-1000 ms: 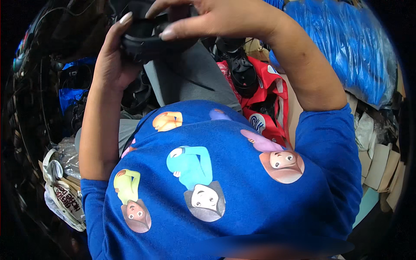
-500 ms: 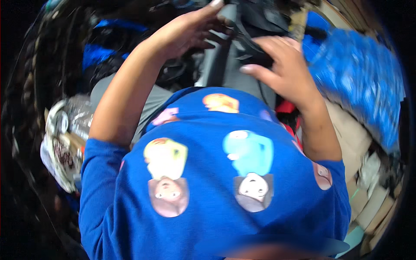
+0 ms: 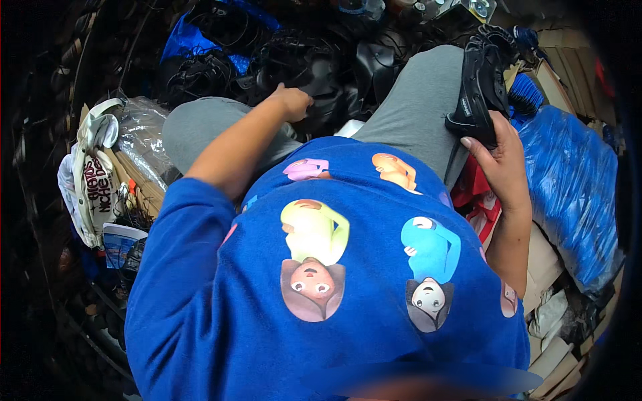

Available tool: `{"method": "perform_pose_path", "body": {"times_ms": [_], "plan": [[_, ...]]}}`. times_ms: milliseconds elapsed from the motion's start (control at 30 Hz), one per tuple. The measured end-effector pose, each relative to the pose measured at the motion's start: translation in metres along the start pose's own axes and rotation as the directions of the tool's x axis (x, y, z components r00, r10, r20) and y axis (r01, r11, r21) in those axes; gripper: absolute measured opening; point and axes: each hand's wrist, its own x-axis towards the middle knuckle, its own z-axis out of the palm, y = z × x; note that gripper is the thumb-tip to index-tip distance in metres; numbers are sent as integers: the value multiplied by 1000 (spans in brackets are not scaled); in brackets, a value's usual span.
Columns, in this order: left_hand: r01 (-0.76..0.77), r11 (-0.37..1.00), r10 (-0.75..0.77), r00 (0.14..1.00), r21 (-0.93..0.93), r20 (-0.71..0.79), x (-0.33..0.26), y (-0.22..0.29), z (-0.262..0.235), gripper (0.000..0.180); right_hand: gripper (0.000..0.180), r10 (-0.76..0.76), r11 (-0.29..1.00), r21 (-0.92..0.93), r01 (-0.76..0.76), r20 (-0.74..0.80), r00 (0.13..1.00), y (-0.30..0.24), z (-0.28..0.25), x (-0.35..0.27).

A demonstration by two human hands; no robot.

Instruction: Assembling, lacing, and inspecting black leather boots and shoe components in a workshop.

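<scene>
My right hand grips the near end of a black laced leather item, thumb on the near side and fingers mostly hidden behind it. The item stands lengthwise beside my right knee, with lacing at its far end and a small mark on its side. I cannot tell whether it is a glove or a shoe. Over my left thigh, my left hand reaches to the edge of a pile of shiny black leather pieces tangled with thin black cords. Its fingers point away and are largely hidden, so what they touch does not show.
Blue plastic sheeting bulges at the right above cardboard. A white cloth bag and a clear plastic-wrapped bundle sit at the left. Red material lies by my right thigh. Small bottles stand at the far edge.
Both hands were together ahead of me, over dark material. Now they are apart: the left has drawn back to the pile, the right has moved rightward and holds the black leather item upright.
</scene>
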Motion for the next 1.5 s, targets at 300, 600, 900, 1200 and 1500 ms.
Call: {"method": "perform_pose_path", "body": {"times_ms": [300,600,900,1200,1500], "plan": [[-410,-883,-377,909,-227,-177,-100,-16,-36,40,40,51,975,214,-66,75,996,9,0,11],[-358,-917,-258,869,-176,-422,-109,-13,-26,47,40,80,905,387,-177,254,964,12,-5,16],[-669,-28,-109,741,-743,-663,-119,34,-153,33,32,170,620,777,111,-271,948,5,-29,27],[-501,838,467,454,217,-759,-77,134,-188,17,22,-89,952,286,109,-83,993,-17,-9,47],[-652,373,-218,630,-660,-745,-54,95,-138,71,23,-20,1000,-6,20,107,994,-31,-11,31]]}}
